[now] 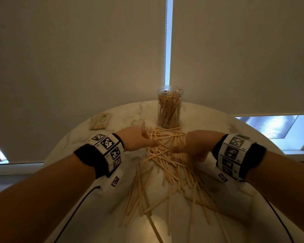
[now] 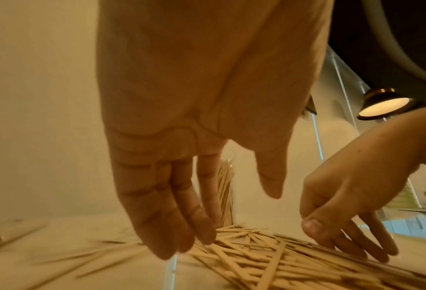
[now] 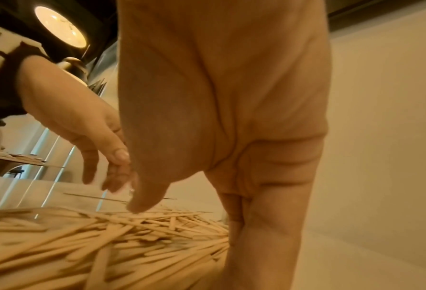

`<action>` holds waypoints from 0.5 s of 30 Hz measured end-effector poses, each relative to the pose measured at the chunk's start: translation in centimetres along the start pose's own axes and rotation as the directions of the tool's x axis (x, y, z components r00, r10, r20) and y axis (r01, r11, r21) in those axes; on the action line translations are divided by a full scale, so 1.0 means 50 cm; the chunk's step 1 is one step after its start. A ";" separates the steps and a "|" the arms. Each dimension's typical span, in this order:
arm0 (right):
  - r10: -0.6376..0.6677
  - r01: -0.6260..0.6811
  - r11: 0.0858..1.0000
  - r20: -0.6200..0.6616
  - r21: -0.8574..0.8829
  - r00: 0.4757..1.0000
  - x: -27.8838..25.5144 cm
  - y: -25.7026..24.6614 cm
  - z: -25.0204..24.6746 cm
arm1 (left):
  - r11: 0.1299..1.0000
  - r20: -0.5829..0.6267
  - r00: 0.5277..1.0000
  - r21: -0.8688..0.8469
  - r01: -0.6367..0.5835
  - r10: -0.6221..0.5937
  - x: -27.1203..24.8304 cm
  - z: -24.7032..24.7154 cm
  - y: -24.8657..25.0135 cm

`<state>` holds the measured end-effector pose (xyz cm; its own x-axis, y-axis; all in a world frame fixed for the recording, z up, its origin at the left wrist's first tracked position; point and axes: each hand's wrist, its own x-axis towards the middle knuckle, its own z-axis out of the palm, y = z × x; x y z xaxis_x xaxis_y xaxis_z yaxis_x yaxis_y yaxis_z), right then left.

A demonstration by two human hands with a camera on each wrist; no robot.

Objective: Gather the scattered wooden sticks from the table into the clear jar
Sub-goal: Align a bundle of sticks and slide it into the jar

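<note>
A loose heap of flat wooden sticks spreads over the middle of the round marble table. Behind it stands the clear jar, upright, lidless and holding many sticks. My left hand lies on the heap's left side with straight fingers touching the sticks and the thumb apart. On the heap's right side my right hand is also flat-fingered, its fingers pressed against the sticks' edge. Neither hand holds a stick. The heap lies between both palms.
A wrapped packet of sticks lies at the table's far left. More sticks trail toward the near edge. Roller blinds and a bead chain hang behind the table. A bright lamp reflection shows on the near tabletop.
</note>
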<state>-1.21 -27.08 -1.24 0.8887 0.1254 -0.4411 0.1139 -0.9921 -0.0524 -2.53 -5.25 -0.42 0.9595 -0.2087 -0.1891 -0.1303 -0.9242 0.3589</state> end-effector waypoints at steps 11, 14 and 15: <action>-0.010 0.013 0.997 -0.046 0.073 0.999 -0.032 -0.029 0.014 | 0.919 0.202 0.962 0.381 0.096 -0.184 -0.146 0.068 0.041; 0.008 -0.005 0.998 -0.049 0.060 0.999 -0.050 -0.029 0.017 | 0.945 0.181 0.968 0.308 0.114 -0.176 -0.119 0.063 0.032; 0.011 -0.010 0.999 -0.029 0.043 1.000 -0.054 -0.030 0.019 | 0.954 0.193 0.964 0.273 0.125 -0.181 -0.114 0.061 0.029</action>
<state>-4.23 -25.93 -0.83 0.9024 0.1147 -0.4154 0.0864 -0.9925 -0.0865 -8.96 -6.39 -1.59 0.9007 -0.0953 -0.4239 -0.0728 -0.9949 0.0691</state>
